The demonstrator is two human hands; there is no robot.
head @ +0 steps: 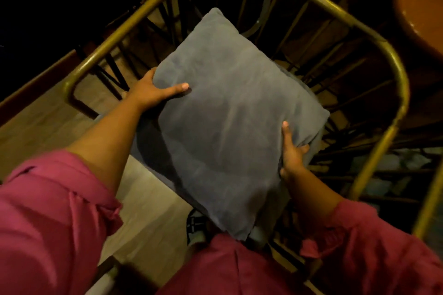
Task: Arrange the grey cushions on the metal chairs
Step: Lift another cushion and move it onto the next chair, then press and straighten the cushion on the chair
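A square grey cushion point(227, 115) fills the middle of the view, held tilted over a metal chair point(340, 11) with a brass-coloured curved rim and thin dark spokes. My left hand point(153, 91) grips the cushion's left edge, thumb lying on top. My right hand point(291, 151) holds its lower right edge, thumb up on the fabric. Beneath the cushion a darker grey seat pad point(146, 141) shows at the left. The chair's seat is mostly hidden by the cushion.
A round brown wooden tabletop point(419, 14) sits at the upper right. Another brass tube point(429, 206) runs down the right edge. Light wooden floor point(40, 124) lies at the left, with a dark edge of furniture point(31, 91) across it. Pink sleeves frame the bottom.
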